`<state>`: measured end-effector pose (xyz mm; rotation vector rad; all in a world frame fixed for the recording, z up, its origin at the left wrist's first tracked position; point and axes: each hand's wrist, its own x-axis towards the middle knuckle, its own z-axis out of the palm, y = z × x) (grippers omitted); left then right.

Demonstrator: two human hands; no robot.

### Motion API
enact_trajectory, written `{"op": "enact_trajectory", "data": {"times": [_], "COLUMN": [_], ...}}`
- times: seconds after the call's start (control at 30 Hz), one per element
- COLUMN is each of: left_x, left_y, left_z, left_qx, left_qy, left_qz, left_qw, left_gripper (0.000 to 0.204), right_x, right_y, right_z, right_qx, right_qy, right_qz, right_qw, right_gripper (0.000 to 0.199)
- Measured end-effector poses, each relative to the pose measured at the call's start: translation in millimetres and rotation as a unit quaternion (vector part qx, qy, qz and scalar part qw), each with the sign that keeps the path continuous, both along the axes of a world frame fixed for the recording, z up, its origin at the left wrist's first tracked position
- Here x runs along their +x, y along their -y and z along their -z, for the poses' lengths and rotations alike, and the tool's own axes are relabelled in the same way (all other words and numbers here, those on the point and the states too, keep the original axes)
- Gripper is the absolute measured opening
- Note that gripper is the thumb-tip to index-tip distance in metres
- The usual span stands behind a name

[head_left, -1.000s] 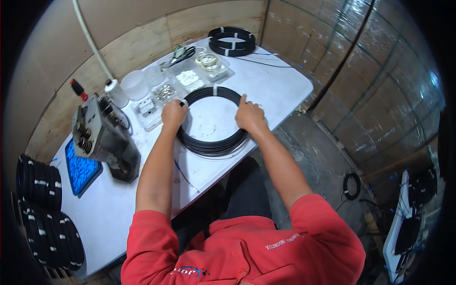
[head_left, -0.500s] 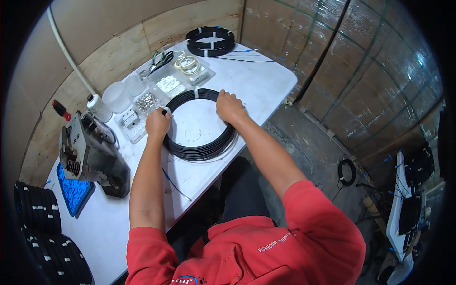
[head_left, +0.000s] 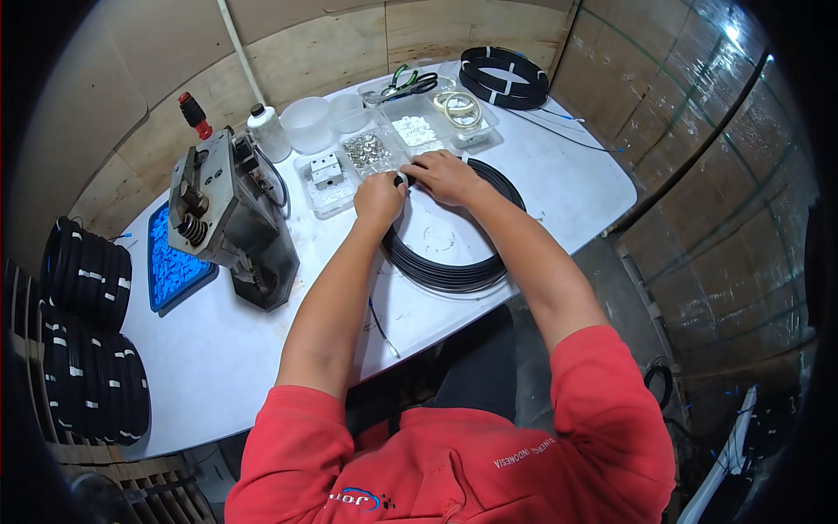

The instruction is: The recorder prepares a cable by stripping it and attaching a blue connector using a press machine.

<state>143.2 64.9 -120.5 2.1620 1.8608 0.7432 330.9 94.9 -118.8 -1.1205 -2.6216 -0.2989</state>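
Observation:
A flat coil of black cable [head_left: 454, 271] lies on the white table [head_left: 262, 349] in front of me. My left hand [head_left: 380, 196] and my right hand [head_left: 443, 175] meet at the coil's far rim, fingers pinched on the cable there. Both forearms stretch across the coil from the lower edge. What exactly sits between the fingertips is too small to tell.
Clear trays with small metal and white parts [head_left: 371, 153] stand just beyond the hands. A grey crimping machine [head_left: 231, 227] and a blue tray [head_left: 175, 262] sit to the left. Another black coil [head_left: 504, 77] lies far right; stacked coils [head_left: 87, 332] stand at the left edge.
Both hands have moved together from opposite sides of the coil to its far rim. The view has also shifted.

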Motion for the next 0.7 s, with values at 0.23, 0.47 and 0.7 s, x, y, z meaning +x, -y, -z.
{"op": "enact_trajectory", "data": {"times": [0.23,0.47,0.7], "left_x": [0,-1,10], "left_y": [4,0,7], "left_z": [-5,-1,-10], "left_qx": [-0.018,-0.019,-0.046], "left_qy": [0.03,0.041,0.028], "left_qz": [-0.019,-0.031,0.004], "left_qw": [0.999,0.999,0.999], "left_gripper": [0.031,0.033,0.038], "right_x": [14,65,84], "right_y": [-1,54,102], "right_z": [4,-10,-12], "right_qx": [-0.018,-0.124,-0.158], "right_qy": [0.032,-0.04,-0.105], "right_qz": [0.103,0.33,0.442], "right_qw": [0.994,0.935,0.877], "right_gripper": [0.048,0.045,0.044]}}
